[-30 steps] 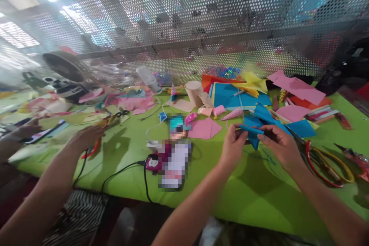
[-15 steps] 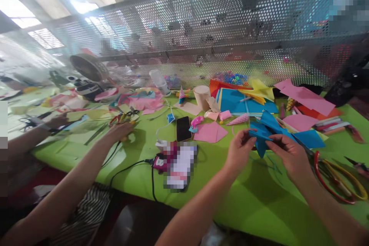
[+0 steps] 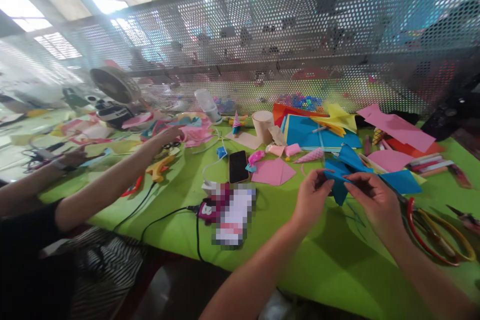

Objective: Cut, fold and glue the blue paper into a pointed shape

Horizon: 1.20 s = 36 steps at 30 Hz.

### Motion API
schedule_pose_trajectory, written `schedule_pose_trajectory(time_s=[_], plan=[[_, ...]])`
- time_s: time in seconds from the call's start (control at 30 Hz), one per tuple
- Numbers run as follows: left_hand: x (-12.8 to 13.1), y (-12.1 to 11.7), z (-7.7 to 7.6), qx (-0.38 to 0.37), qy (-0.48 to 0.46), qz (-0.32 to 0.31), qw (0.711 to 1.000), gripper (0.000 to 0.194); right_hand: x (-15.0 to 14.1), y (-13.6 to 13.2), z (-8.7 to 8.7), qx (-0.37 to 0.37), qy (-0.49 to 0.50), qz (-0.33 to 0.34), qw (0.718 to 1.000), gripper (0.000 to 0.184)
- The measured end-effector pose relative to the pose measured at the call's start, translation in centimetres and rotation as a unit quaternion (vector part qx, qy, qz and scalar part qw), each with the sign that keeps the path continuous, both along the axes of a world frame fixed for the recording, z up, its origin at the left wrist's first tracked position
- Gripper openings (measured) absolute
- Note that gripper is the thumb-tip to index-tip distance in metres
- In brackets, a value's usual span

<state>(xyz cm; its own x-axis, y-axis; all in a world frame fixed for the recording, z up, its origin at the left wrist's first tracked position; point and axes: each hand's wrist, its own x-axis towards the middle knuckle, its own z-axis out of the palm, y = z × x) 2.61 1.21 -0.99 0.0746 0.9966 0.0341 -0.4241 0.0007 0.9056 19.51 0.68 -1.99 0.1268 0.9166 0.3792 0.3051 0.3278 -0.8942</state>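
Observation:
Both of my hands pinch a small folded piece of blue paper (image 3: pixel 338 181) just above the green table (image 3: pixel 330 255). My left hand (image 3: pixel 311 197) grips its left end with closed fingers. My right hand (image 3: pixel 373 200) holds the right end between thumb and fingers. More blue paper sheets (image 3: pixel 397 180) lie right behind the piece. A folded pink paper (image 3: pixel 273 171) rests to the left of my hands.
A co-worker's arm (image 3: pixel 112 180) reaches across the table at left toward pink scraps (image 3: pixel 191 132). A black phone (image 3: pixel 238 166), cables, a yellow glue gun (image 3: pixel 160 168), a tape roll (image 3: pixel 262 125), coloured paper stacks (image 3: pixel 315 130) and red-and-yellow scissors (image 3: pixel 435 235) lie around. A perforated metal screen (image 3: pixel 262 45) backs the table.
The co-worker's hand has stretched farther back toward the pink scraps. My hands stay on the blue paper, barely shifted. The view has swung slightly.

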Motion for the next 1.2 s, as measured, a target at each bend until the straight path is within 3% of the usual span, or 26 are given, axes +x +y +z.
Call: schedule_pose_trajectory(time_s=[0.43, 0.87, 1.2], plan=[[0.08, -0.23, -0.01, -0.001, -0.013, -0.003, 1.0, 0.037, -0.22, 0.05, -0.2, 0.013, 0.051, 0.013, 0.999, 0.018], [0.2, -0.28, 0.1, -0.005, -0.015, 0.002, 1.0, 0.035, 0.23, 0.28, -0.38, 0.017, 0.036, 0.01, 0.999, 0.019], [0.0, 0.03, -0.25, 0.003, 0.021, 0.017, 1.0, 0.031, 0.11, 0.11, 0.18, -0.046, 0.062, 0.021, 0.997, 0.028]])
